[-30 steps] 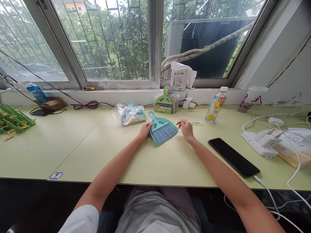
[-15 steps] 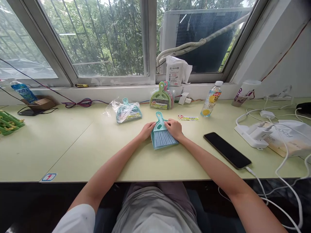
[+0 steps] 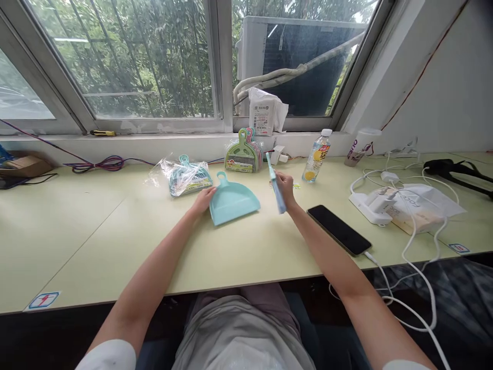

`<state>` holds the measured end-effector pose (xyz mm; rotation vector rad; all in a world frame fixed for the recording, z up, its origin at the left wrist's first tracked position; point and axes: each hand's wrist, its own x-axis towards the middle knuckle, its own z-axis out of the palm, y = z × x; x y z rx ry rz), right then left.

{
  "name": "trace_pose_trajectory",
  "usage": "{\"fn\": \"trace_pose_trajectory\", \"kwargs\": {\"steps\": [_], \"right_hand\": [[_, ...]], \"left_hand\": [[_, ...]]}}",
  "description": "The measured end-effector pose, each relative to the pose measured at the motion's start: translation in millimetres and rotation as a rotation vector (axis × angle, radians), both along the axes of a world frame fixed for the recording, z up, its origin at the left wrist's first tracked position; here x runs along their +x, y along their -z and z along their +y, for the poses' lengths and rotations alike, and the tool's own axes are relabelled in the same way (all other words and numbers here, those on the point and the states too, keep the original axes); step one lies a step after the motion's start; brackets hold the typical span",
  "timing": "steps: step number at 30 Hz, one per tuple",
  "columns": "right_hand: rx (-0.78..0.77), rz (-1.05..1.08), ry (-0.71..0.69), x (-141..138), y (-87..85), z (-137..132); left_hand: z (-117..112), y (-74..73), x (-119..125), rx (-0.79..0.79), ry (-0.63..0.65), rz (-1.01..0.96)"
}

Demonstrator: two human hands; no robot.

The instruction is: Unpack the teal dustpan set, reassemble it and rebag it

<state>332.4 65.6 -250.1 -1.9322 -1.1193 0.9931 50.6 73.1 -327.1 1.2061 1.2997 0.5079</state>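
A light teal dustpan (image 3: 234,201) lies on the table in front of me, its looped handle pointing toward the window. My left hand (image 3: 204,199) grips the dustpan's left edge. Just to the right, my right hand (image 3: 285,186) is closed around a small teal hand brush (image 3: 274,180), held edge-on with its blue bristles down, apart from the dustpan. Behind my right hand a printed label strip (image 3: 296,186) is partly hidden. Beyond my left hand sits another teal brush-and-dustpan set (image 3: 189,176) in crumpled clear plastic.
Wrapped green and pink sets (image 3: 243,154) stand against the sill, near a drink bottle (image 3: 316,156). On the right are a phone (image 3: 339,229), a power strip (image 3: 370,208), white cables and a plastic cup (image 3: 361,147). Bundled wires (image 3: 94,165) lie at the back left.
The brush has come off the dustpan and moved right in my right hand. My left hand stays at the dustpan, which has shifted left in view. The camera has turned rightward.
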Motion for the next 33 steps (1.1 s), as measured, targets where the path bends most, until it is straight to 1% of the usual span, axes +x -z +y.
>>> {"fn": "trace_pose_trajectory", "kwargs": {"steps": [2, 3, 5, 6, 8, 10, 12, 14, 17, 19, 22, 25, 27, 30, 32, 33], "right_hand": [[0.013, -0.224, -0.13, 16.0, 1.7, 3.4], [-0.008, -0.369, -0.213, 22.4, 4.1, 3.2], [-0.098, -0.653, -0.384, 31.1, 10.4, 0.0], [-0.15, -0.755, -0.457, 33.6, 13.6, -2.3], [-0.222, -0.901, -0.598, 35.7, 18.5, -6.9], [-0.258, -0.997, -0.727, 35.1, 20.8, -10.0], [-0.276, -1.063, -0.804, 33.0, 21.1, -11.4], [-0.273, -1.092, -0.809, 30.2, 20.8, -11.9], [-0.297, -1.058, -0.748, 26.0, 20.0, -12.2], [-0.354, -1.003, -0.712, 23.9, 19.0, -11.9], [-0.455, -0.928, -0.698, 22.4, 15.9, -10.6], [-0.51, -0.907, -0.67, 23.1, 12.1, -8.5], [-0.499, -0.918, -0.612, 23.9, 9.8, -6.6], [-0.423, -0.879, -0.527, 21.8, 6.2, -3.9], [-0.365, -0.8, -0.546, 15.9, 3.3, -3.8], [-0.339, -0.761, -0.588, 11.6, 1.8, -4.5]], "left_hand": [[2.9, 4.0, -10.9, 0.066, -0.013, 0.127], [3.3, 4.1, -14.0, 0.089, 0.008, 0.219], [2.4, 1.9, -15.6, 0.108, 0.094, 0.396], [1.4, 0.2, -14.8, 0.114, 0.139, 0.465], [-0.8, -3.5, -12.1, 0.127, 0.198, 0.554], [-2.1, -6.5, -10.0, 0.138, 0.226, 0.603], [-2.3, -8.8, -9.6, 0.127, 0.231, 0.621], [-1.7, -10.5, -10.6, 0.104, 0.222, 0.623], [-0.8, -12.3, -12.3, 0.093, 0.211, 0.635], [-0.8, -13.4, -12.7, 0.108, 0.219, 0.646], [-1.7, -15.6, -12.0, 0.131, 0.245, 0.664], [-2.9, -18.3, -10.0, 0.145, 0.274, 0.665], [-4.1, -20.4, -7.2, 0.162, 0.292, 0.649], [-7.9, -25.7, 1.9, 0.207, 0.342, 0.578], [-12.5, -32.5, 12.0, 0.244, 0.431, 0.445], [-15.4, -37.1, 17.9, 0.264, 0.489, 0.356]]}}
